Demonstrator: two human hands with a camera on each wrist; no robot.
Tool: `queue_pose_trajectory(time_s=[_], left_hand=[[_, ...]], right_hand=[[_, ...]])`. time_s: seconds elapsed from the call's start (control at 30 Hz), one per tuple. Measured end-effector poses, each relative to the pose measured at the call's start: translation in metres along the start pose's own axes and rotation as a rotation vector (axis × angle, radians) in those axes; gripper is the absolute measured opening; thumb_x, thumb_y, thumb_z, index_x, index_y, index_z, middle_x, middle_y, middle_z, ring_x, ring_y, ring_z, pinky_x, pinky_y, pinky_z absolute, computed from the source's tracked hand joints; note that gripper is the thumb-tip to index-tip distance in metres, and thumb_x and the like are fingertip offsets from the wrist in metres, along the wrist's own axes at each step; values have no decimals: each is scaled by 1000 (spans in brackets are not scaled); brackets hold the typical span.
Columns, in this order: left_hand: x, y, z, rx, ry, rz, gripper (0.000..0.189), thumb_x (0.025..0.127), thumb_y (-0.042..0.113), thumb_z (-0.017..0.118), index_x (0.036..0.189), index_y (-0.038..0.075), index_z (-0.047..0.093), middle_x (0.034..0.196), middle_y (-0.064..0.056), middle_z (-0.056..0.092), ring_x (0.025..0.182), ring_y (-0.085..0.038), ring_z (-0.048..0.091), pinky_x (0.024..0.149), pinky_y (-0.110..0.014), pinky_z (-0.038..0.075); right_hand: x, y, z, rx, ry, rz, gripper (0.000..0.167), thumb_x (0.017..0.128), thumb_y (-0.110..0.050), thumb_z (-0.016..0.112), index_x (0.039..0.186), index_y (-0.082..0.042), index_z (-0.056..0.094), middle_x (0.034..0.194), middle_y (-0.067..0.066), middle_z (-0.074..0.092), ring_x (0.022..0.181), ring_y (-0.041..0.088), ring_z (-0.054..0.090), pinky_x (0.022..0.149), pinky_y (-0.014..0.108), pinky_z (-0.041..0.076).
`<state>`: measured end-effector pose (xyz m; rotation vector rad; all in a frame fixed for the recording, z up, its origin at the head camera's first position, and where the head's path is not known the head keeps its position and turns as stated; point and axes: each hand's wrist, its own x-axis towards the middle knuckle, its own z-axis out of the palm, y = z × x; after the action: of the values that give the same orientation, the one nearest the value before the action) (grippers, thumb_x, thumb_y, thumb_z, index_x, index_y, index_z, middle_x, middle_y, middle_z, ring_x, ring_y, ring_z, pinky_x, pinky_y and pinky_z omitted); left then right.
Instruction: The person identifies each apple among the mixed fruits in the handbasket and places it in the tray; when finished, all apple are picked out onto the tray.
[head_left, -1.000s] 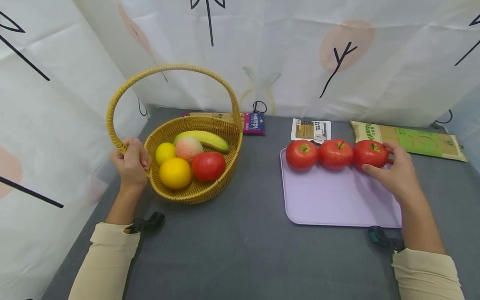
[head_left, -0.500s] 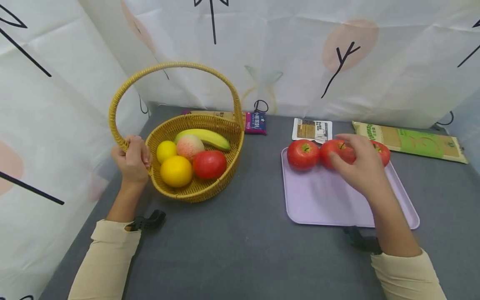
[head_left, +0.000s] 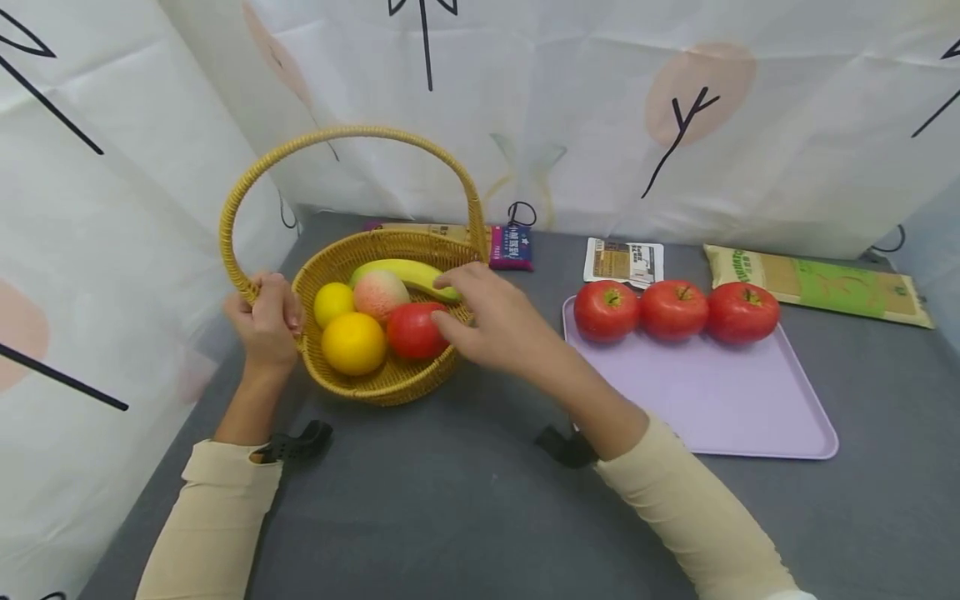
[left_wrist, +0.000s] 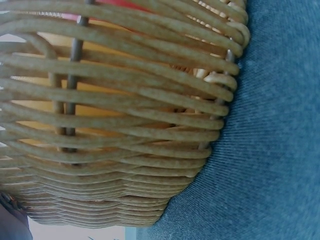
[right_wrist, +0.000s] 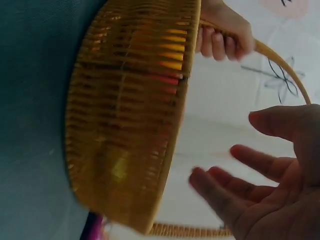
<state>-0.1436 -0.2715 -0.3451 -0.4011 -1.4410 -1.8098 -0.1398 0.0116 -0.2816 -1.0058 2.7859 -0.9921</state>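
My left hand (head_left: 266, 321) grips the handle of a yellow wicker basket (head_left: 390, 396) at its left base. Inside the basket lie a banana (head_left: 408, 273), a peach (head_left: 378, 293), a small yellow fruit (head_left: 333, 305), an orange (head_left: 353, 343) and a red fruit (head_left: 415, 331). My right hand (head_left: 495, 321) hovers over the basket's right rim near the red fruit, holding nothing. In the right wrist view its fingers are spread, apart from the basket wall (right_wrist: 120, 130). The left wrist view shows mostly the woven basket side (left_wrist: 110, 110), with the left hand hardly visible.
A lilac tray (head_left: 720, 408) holds three red apples (head_left: 673, 310) in a row along its back edge. Behind lie a small white packet (head_left: 624, 262), a long green-and-tan package (head_left: 832, 283) and a purple-ended package (head_left: 512, 247). Patterned cloth walls (head_left: 585, 125) close off the back and left.
My right hand has left the rightmost apple on the tray and swept left across the table to the basket. The apples stay where they were. My left hand keeps its grip on the handle.
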Motion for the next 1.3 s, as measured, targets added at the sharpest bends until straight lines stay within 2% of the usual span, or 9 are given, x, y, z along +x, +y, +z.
queue_pose_trajectory(time_s=[0.13,0.23,0.3,0.4,0.53,0.7,0.93,1.3], left_hand=[[0,1,-2,-13,10,-8,48,96,2,45,51,-5,29,42,-5,28,29,-12,22,29,-23,19],[-1,1,-2,-28,6,-5,49,96,2,45,50,-4,29,42,-6,29,29,-12,22,29,-23,19],[-1,1,-1,-22,-5,3,49,96,2,46,50,-5,30,42,-6,29,29,-12,22,29,-23,20],[0,0,2,-1,-20,12,50,97,3,47,51,-5,30,42,-5,30,30,-12,24,30,-22,21],[3,0,5,8,-18,20,50,96,3,46,50,-4,30,42,-5,30,30,-12,23,30,-22,20],[3,0,6,-3,-14,21,49,96,2,45,51,-4,30,42,-5,29,30,-12,22,30,-22,19],[1,0,2,-9,2,4,47,96,2,45,51,-5,29,42,-5,29,30,-12,22,30,-23,19],[1,-2,1,-13,-12,1,48,96,3,46,51,-4,30,42,-5,28,29,-12,22,29,-23,19]], right_hand=[[39,-18,20,-119,-216,113,46,99,-43,58,129,-7,55,116,10,58,95,22,58,83,34,52],[60,-18,31,-179,-363,192,49,99,-53,53,118,-8,58,99,8,60,84,22,58,72,32,49],[70,-14,36,-179,-434,221,52,99,-56,50,118,-9,61,96,5,62,85,20,58,74,31,48],[78,-7,38,-127,-494,248,55,98,-57,50,126,-11,62,105,1,63,93,18,58,82,31,47],[81,-2,37,-54,-528,248,57,96,-56,54,132,-11,58,114,0,62,100,17,57,88,31,46],[79,-2,37,-21,-521,230,53,91,-54,63,122,-11,57,106,1,62,95,17,58,81,28,48],[76,-3,40,-41,-499,184,53,86,-51,71,115,-9,57,96,3,62,86,18,58,72,26,48],[75,0,38,14,-506,170,54,85,-48,74,117,-9,57,102,2,62,94,17,57,78,26,48]])
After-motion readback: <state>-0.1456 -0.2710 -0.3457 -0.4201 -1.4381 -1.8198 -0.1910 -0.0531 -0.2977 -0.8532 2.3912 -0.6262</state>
